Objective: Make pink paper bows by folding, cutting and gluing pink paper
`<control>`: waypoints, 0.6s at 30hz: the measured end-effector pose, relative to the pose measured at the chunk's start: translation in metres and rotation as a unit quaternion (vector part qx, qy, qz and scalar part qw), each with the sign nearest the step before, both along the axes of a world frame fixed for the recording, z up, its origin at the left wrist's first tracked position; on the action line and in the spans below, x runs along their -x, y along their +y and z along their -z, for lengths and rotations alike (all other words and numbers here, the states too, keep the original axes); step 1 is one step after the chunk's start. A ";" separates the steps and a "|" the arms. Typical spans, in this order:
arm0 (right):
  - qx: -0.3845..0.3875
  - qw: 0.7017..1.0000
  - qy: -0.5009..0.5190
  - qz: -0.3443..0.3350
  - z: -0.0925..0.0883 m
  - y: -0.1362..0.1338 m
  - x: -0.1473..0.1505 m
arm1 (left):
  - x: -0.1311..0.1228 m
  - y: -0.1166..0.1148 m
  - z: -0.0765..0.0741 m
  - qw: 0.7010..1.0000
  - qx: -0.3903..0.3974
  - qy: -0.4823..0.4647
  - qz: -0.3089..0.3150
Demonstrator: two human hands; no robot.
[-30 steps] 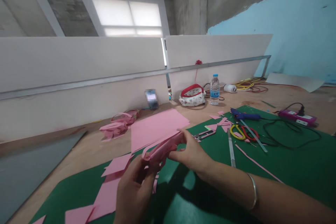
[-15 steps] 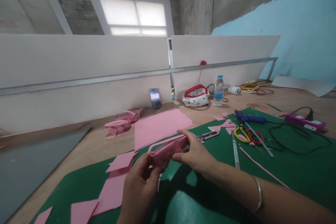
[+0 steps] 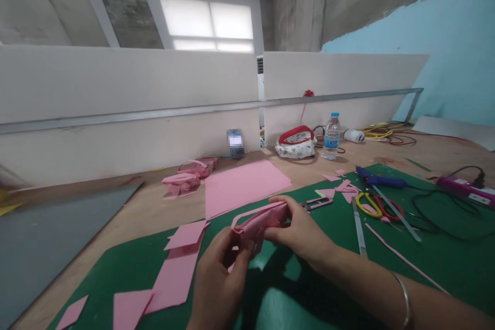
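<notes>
Both my hands hold a folded pink paper piece (image 3: 258,223) above the green cutting mat (image 3: 332,263). My left hand (image 3: 218,281) pinches its lower left end, fingers closed on it. My right hand (image 3: 299,229) grips its upper right end, with a metal bangle on that wrist. Pink paper offcuts (image 3: 176,268) lie on the mat just left of my hands, and a large pink sheet (image 3: 243,185) lies flat behind them.
On the mat to the right lie a utility knife (image 3: 316,203), a metal ruler (image 3: 359,227), yellow and red scissors (image 3: 377,205), a blue glue gun (image 3: 377,180) and black cable. Further back stand a water bottle (image 3: 331,136), a pouch (image 3: 296,143) and white partition boards (image 3: 127,108).
The view has drifted so everything sits slightly further right in frame. My hands keep hold of the folded pink paper, shifting it a little.
</notes>
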State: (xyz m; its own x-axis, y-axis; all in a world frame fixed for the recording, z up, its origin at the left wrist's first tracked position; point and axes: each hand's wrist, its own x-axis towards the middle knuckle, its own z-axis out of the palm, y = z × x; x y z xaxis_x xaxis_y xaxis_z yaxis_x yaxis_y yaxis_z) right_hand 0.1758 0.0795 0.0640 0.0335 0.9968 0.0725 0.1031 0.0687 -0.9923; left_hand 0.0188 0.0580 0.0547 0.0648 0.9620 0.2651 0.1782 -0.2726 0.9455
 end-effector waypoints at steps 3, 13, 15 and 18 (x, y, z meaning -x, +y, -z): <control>0.002 1.000 -0.001 0.011 0.000 0.000 0.000 | -0.001 0.002 0.000 1.000 0.012 0.003 0.000; 0.008 0.999 -0.042 -0.029 -0.013 0.025 0.008 | 0.018 0.023 -0.003 0.998 0.052 -0.013 -0.017; 0.020 0.997 -0.036 -0.072 -0.017 0.038 0.015 | 0.025 0.029 -0.003 0.997 0.073 -0.024 -0.032; 0.020 0.995 -0.020 -0.095 -0.014 0.053 0.028 | 0.035 0.037 0.000 0.994 0.078 -0.033 -0.064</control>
State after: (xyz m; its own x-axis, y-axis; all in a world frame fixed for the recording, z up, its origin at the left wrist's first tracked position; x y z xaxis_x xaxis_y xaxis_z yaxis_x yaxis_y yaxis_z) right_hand 0.1480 0.1327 0.0784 -0.1587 0.9869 0.0299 0.1319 0.0512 -0.9899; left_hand -0.0159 0.0954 0.0550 -0.0723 0.9911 0.1114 0.1388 -0.1006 0.9852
